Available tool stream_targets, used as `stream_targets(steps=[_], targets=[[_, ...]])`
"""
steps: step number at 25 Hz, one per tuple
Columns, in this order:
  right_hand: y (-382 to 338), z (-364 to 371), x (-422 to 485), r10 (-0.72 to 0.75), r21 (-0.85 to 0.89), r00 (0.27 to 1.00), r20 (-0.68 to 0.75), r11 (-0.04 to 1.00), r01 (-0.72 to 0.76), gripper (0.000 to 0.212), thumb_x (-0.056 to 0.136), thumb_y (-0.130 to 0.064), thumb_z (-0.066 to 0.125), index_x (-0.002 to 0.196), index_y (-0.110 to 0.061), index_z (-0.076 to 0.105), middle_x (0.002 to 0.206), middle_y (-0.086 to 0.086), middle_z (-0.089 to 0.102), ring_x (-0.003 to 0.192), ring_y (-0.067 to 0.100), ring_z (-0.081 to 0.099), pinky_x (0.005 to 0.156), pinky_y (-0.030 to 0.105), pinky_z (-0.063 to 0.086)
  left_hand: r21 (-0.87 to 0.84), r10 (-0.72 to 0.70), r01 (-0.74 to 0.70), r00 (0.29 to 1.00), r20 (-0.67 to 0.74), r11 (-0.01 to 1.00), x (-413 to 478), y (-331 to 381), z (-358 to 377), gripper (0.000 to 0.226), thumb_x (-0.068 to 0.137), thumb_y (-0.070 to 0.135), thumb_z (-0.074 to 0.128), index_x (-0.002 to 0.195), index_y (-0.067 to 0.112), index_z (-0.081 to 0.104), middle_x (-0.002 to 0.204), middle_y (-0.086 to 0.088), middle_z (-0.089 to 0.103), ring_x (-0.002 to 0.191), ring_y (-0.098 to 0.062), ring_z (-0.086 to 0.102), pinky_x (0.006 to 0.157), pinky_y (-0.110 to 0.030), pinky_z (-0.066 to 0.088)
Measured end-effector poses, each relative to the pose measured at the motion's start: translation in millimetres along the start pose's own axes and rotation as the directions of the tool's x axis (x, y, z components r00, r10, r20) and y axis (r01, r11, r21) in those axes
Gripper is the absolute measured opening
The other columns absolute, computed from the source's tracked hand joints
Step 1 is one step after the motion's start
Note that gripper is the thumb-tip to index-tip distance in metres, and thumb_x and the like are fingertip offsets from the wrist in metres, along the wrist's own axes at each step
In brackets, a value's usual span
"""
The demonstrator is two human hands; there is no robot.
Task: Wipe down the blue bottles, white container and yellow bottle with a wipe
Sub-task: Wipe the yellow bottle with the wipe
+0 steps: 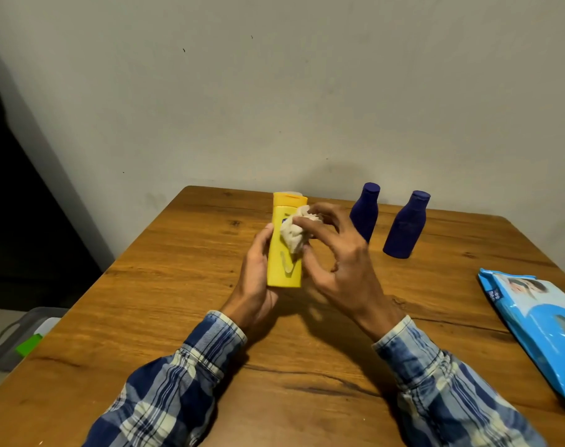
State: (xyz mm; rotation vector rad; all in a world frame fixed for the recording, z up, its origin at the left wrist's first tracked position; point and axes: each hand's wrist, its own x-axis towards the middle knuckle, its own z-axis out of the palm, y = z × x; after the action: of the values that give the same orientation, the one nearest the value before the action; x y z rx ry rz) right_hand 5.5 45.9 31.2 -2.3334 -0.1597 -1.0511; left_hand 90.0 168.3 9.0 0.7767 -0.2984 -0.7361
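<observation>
Left hand (257, 279) grips yellow bottle (282, 269); right hand (342, 262) pinches wipe (295, 235) (crumpled), seemingly pressed against it

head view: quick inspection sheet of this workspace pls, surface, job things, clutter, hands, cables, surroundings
surface: wooden table, dark grain lines
job's things: yellow bottle with crumpled wipe on its front; far blue bottle and near blue bottle upright, capped, apart; white container not clearly in view
clutter: blue wipes pack lying flat at the table's right edge
grippers: left hand grips the yellow bottle; right hand pinches the wipe against it
cables: nothing seen
surroundings: pale wall behind; grey bin on the floor, left
</observation>
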Motion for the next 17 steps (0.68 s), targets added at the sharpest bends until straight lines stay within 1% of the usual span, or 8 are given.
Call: stream_targets(steps=[2,6,7,10,11,14,15,17], targets=[[1,-2,1,-0.037,-0.041,0.997,0.061,0.998,0.04,0.039,0.088,-0.013,0.074,0.125,-0.007,0.066,0.134,0.01,0.052,0.122,0.014,0.053,0.101,0.023,0.051,0.011,-0.006,0.006,1.0,0.003,1.0,0,0,-1,0.051,0.106,0.044,0.041,0.134,0.007,0.063,0.117,-0.018,0.07,0.095,-0.025,0.067,0.082,-0.037,0.057],[11,-14,4,0.079,-0.085,0.956,-0.283,0.991,-0.107,0.022,0.085,-0.022,0.08,0.102,-0.009,0.073,0.106,0.003,0.066,0.095,0.012,0.061,0.076,0.03,0.056,0.171,-0.031,0.029,0.999,0.009,0.985,2,-8,4,0.052,0.102,0.047,0.048,0.132,0.007,0.058,0.097,-0.014,0.068,0.076,-0.023,0.064,0.062,-0.034,0.055],[10,-12,4,0.073,-0.104,0.956,-0.283,0.989,-0.106,0.023,0.086,-0.026,0.079,0.101,-0.009,0.073,0.103,0.002,0.066,0.094,0.014,0.06,0.075,0.031,0.055,0.177,-0.034,0.032,0.999,0.007,0.984,2,-8,4,0.051,0.102,0.047,0.049,0.131,0.007,0.058,0.095,-0.013,0.069,0.076,-0.023,0.065,0.063,-0.035,0.055],[5,-1,0,-0.004,-0.093,0.995,-0.101,0.996,-0.006,0.028,0.086,-0.029,0.075,0.103,-0.007,0.073,0.105,0.006,0.066,0.097,0.014,0.059,0.08,0.028,0.055,0.125,-0.054,0.053,0.999,0.001,0.991,1,-8,2,0.047,0.102,0.045,0.047,0.129,0.01,0.061,0.102,-0.014,0.073,0.087,-0.025,0.068,0.075,-0.039,0.054],[5,-2,1,0.005,-0.076,0.994,-0.109,0.997,-0.014,0.027,0.087,-0.027,0.074,0.104,-0.006,0.072,0.105,0.006,0.066,0.096,0.014,0.06,0.079,0.027,0.056,0.143,-0.058,0.055,0.998,0.012,0.988,1,-9,1,0.046,0.103,0.045,0.045,0.128,0.011,0.063,0.104,-0.015,0.072,0.089,-0.026,0.067,0.075,-0.039,0.054],[7,-14,6,0.124,0.016,0.941,-0.316,0.992,-0.125,0.022,0.09,-0.019,0.077,0.107,-0.007,0.072,0.102,0.002,0.063,0.088,0.01,0.061,0.071,0.021,0.055,0.258,-0.051,0.031,0.996,0.075,0.966,-1,-13,5,0.046,0.106,0.046,0.039,0.119,0.01,0.065,0.096,-0.013,0.068,0.077,-0.022,0.064,0.063,-0.032,0.055],[7,-15,6,0.126,0.025,0.941,-0.313,0.992,-0.125,0.022,0.09,-0.017,0.076,0.109,-0.007,0.072,0.103,0.002,0.062,0.088,0.01,0.061,0.071,0.019,0.054,0.269,-0.048,0.024,0.995,0.082,0.963,-2,-12,6,0.046,0.107,0.045,0.038,0.119,0.011,0.065,0.095,-0.012,0.067,0.076,-0.021,0.064,0.062,-0.032,0.055],[2,-10,5,0.057,0.008,0.986,-0.158,0.998,-0.056,0.024,0.09,-0.018,0.074,0.112,-0.007,0.072,0.106,0.004,0.061,0.092,0.01,0.06,0.074,0.016,0.053,0.253,-0.022,0.004,0.997,0.069,0.967,-6,-9,7,0.042,0.107,0.042,0.036,0.117,0.013,0.065,0.094,-0.01,0.07,0.077,-0.02,0.066,0.063,-0.031,0.055]])
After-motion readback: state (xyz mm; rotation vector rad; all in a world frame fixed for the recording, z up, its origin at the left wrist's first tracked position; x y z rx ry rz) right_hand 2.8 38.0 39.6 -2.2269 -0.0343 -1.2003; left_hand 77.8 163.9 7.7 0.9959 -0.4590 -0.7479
